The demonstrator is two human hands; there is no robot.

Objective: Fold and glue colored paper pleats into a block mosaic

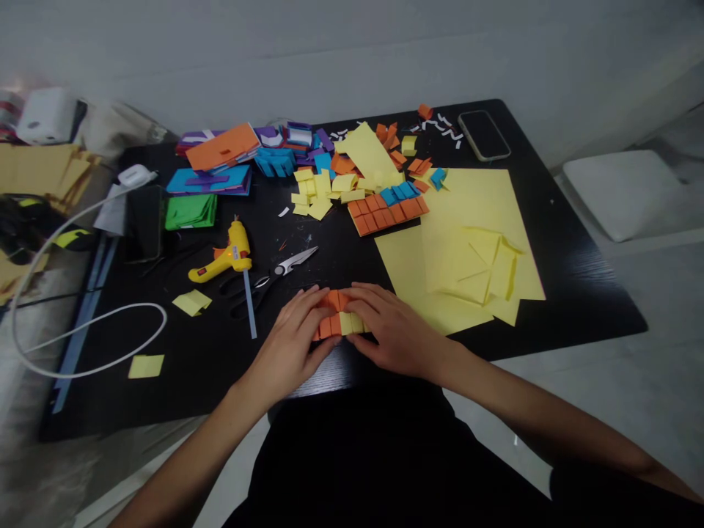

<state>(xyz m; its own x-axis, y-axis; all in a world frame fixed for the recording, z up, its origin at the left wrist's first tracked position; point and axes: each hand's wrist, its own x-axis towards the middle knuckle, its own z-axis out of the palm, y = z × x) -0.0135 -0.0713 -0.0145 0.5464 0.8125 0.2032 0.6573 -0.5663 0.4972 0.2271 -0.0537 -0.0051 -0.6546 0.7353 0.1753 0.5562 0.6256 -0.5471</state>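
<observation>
Both my hands rest on a small strip of folded paper pieces [336, 320], orange with some yellow, at the near edge of the black table [220, 359]. My left hand [294, 337] covers its left end, fingers laid flat and pressing down. My right hand [388, 326] covers the right end, fingers together over the yellow pieces. Most of the strip is hidden under my fingers. Scissors [275, 275] lie just beyond my left hand, and a yellow glue gun [225, 257] lies further left.
Large yellow sheets [467, 242] lie to the right. A woven orange and blue panel [388, 209], loose yellow pieces and stacks of coloured paper [220, 165] fill the back. A phone [484, 134] sits far right, another phone [144, 220] at left. A white cable [88, 345] loops at left.
</observation>
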